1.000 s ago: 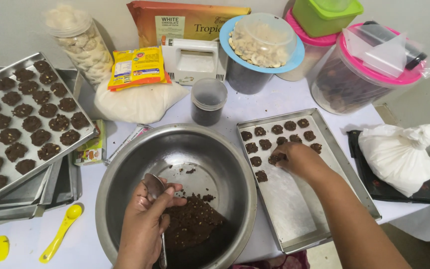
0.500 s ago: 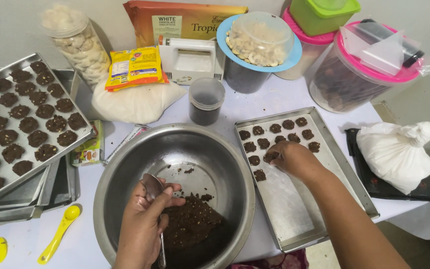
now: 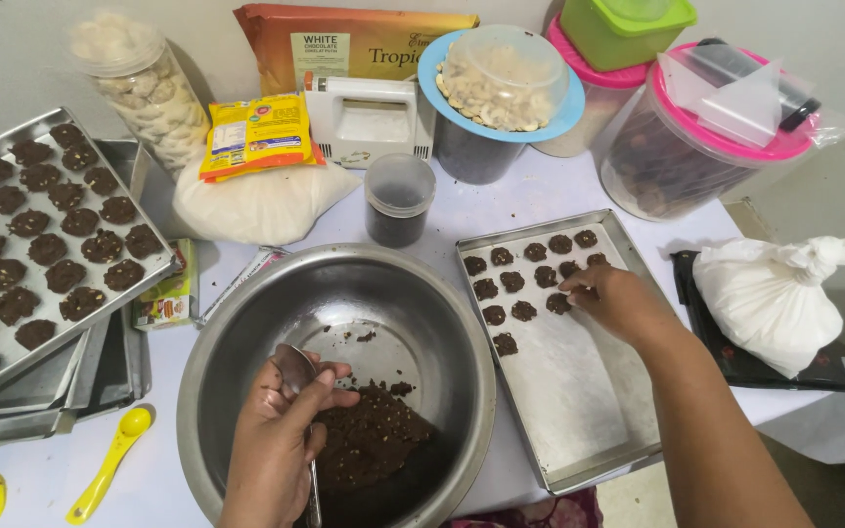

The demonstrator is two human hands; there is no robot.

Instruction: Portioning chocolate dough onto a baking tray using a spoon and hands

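My left hand (image 3: 281,430) holds a metal spoon (image 3: 297,370) inside a large steel bowl (image 3: 246,323), just above a mound of dark chocolate dough (image 3: 369,440). My right hand (image 3: 618,298) rests on a lined baking tray (image 3: 579,401), its fingertips touching a dark dough piece (image 3: 559,303) in the third row of small rounds. Whether the fingers pinch that piece or only press it is hidden.
A tray (image 3: 154,269) full of dough rounds sits on stacked trays at the left. A yellow spoon (image 3: 110,464) lies near the front. Behind stand a small dark cup (image 3: 398,200), jars, a hand mixer (image 3: 369,122) and lidded tubs. A tied white bag (image 3: 775,293) lies on the right.
My right hand has shifted a little to the right along the rows of dough pieces. My left hand and the spoon have stayed in the bowl.
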